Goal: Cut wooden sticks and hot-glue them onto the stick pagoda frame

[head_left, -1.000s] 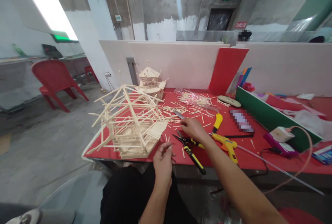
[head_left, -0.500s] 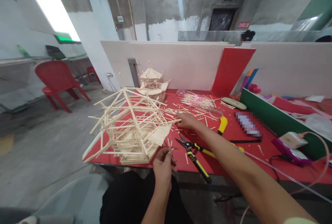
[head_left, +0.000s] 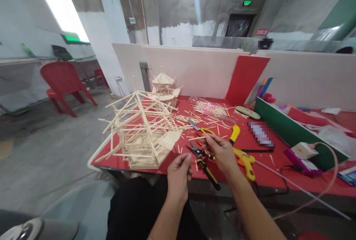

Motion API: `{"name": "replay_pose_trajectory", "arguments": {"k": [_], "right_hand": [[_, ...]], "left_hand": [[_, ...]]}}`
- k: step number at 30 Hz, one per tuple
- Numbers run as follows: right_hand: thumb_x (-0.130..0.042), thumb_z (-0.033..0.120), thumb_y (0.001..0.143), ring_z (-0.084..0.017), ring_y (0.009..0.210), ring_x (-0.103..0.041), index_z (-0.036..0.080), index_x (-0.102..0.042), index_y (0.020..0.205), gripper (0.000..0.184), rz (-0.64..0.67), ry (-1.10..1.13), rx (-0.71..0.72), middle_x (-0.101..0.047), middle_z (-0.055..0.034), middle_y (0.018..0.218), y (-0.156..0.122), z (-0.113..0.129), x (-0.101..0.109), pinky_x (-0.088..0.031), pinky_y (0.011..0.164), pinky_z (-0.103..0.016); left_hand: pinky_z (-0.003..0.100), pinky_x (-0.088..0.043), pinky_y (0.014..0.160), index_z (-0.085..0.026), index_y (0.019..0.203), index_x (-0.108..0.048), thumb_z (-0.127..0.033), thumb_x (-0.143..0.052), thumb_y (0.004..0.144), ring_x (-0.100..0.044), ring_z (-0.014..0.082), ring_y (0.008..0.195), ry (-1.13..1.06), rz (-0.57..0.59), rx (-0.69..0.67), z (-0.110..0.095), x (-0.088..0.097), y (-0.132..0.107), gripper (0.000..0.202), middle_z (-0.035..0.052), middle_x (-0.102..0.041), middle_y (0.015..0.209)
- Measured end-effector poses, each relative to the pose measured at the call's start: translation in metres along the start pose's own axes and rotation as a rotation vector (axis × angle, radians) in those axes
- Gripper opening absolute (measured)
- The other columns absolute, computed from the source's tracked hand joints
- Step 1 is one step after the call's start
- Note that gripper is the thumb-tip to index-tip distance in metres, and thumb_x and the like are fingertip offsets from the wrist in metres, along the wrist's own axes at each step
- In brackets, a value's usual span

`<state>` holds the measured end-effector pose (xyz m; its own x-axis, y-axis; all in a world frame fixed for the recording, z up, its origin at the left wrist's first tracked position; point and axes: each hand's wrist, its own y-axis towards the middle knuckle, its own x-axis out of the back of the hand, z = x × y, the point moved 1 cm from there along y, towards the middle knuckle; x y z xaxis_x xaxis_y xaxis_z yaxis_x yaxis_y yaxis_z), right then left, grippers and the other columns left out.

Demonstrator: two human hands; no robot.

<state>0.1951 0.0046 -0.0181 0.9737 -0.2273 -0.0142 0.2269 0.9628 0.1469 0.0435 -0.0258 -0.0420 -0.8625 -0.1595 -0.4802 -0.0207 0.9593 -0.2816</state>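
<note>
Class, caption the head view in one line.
Right hand pinches a thin stick near the cutters; left hand hovers beside the stick model house.

A pixelated patch (head_left: 260, 134) masked something on the counter (head_left: 267, 175), cut off at right. The left hand (head_left: 179, 169) pinched something too small to tell, perhaps a stick; the right hand (head_left: 222, 151) half-covered the glue gun (head_left: 246, 160)

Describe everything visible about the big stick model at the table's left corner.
The big stick model is a pale, wood-looking pavilion frame: thin sticks form a peaked open roof, upright posts, stacked rails and a slatted platform on its right. Stick ends jut out. It stands upright on the red table, at its near left corner, before a smaller model. Neither the left hand nor the right hand, which pinches a loose stick, touches it.
</note>
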Motion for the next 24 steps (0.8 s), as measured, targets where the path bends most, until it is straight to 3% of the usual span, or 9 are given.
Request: {"name": "replay_pose_trajectory", "arguments": {"k": [3, 6, 15, 24], "right_hand": [[-0.068, 0.046, 0.078, -0.013, 0.063, -0.061, 0.018, -0.07, 0.102, 0.037, -0.069, 0.238, -0.073, -0.072, -0.0066, 0.083, -0.033, -0.005, -0.015, -0.048, 0.05, -0.022], [-0.072, 0.044, 0.074, -0.012, 0.06, -0.059, 0.02, -0.073, 0.097, 0.033, -0.099, 0.307, -0.104, -0.072, -0.0043, 0.076, -0.053, -0.005, -0.028, -0.046, 0.048, -0.021], [-0.067, 0.042, 0.079, -0.016, 0.065, -0.065, 0.021, -0.073, 0.1, 0.03, -0.006, 0.07, 0.007, -0.074, -0.0038, 0.078, -0.074, 0.015, -0.039, -0.052, 0.058, -0.027], [-0.066, 0.041, 0.08, -0.017, 0.07, -0.067, 0.022, -0.073, 0.099, 0.028, 0.002, -0.003, 0.038, -0.074, -0.0036, 0.08, -0.078, 0.018, -0.044, -0.055, 0.065, -0.03]], "left_hand": [[0.014, -0.03, 0.037, -0.013, 0.09, -0.07, -0.035, -0.083, 0.061, -0.047, 0.0041, 0.044, -0.051, 0.022, 0.007, -0.011, -0.007, -0.012, 0.039, -0.0018, -0.059, 0.06], [0.013, -0.029, 0.037, -0.013, 0.085, -0.07, -0.033, -0.083, 0.06, -0.045, 0.004, 0.044, -0.096, 0.013, -0.01, -0.02, -0.009, -0.022, 0.035, -0.0031, -0.057, 0.056], [0.014, -0.028, 0.038, -0.014, 0.076, -0.063, -0.034, -0.084, 0.057, -0.044, 0.0035, 0.045, -0.209, -0.032, -0.046, -0.035, -0.006, -0.033, 0.035, -0.0033, -0.057, 0.061], [0.015, -0.027, 0.037, -0.014, 0.072, -0.06, -0.036, -0.083, 0.058, -0.042, 0.0029, 0.043, -0.225, -0.086, -0.018, -0.035, 0.001, -0.033, 0.035, -0.0041, -0.056, 0.061]]}}
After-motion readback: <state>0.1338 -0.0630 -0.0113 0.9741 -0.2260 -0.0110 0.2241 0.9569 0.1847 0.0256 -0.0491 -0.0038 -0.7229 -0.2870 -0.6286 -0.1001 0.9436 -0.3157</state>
